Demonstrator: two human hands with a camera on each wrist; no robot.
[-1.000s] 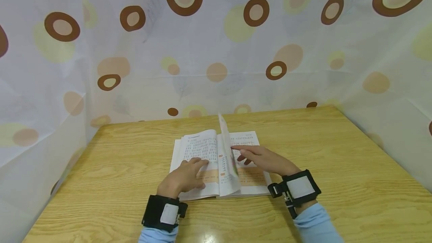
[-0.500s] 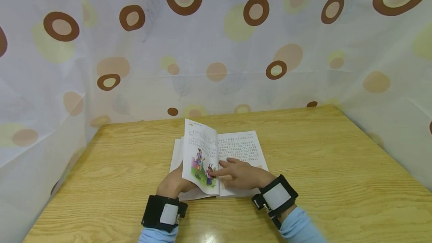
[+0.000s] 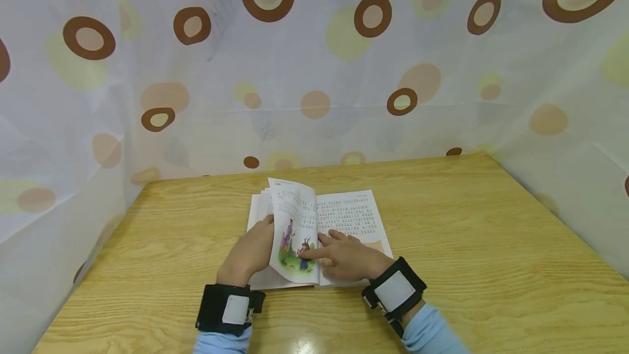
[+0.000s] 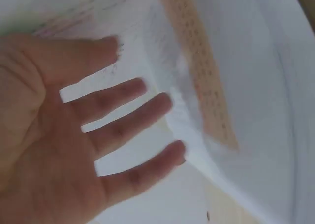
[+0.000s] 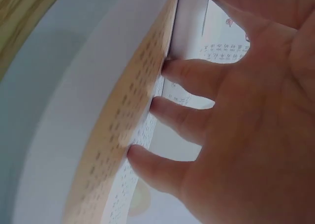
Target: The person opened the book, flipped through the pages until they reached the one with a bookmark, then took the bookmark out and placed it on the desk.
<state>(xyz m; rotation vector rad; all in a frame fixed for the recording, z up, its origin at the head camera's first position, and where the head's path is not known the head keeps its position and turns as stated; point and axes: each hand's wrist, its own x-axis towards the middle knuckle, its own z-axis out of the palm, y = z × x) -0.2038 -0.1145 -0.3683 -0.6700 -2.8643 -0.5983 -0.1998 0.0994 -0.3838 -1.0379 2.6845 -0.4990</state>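
An open book (image 3: 351, 209) with rows of small print lies on the table. One illustrated leaf (image 3: 294, 206) stands curved up over its left side. My left hand (image 3: 248, 250) is at the book's left, its fingertips partly hidden behind that leaf; in the left wrist view the fingers of the left hand (image 4: 113, 130) are spread, with nothing pinched between them. My right hand (image 3: 351, 257) rests by the spine, its index finger touching the leaf's picture. In the right wrist view, fingertips of the right hand (image 5: 231, 125) press along the gutter beside a page's orange band (image 5: 120, 115).
The wooden table (image 3: 467, 234) extends around the book on all sides. A white sheet (image 3: 314, 70) patterned with brown rings and pale spots hangs behind it and along both sides. Black straps with white patches circle both wrists.
The leaf has swung from upright over the spine to the left, showing its illustration. My right hand has moved left onto it. Lately my left hand has shifted slightly left and up.
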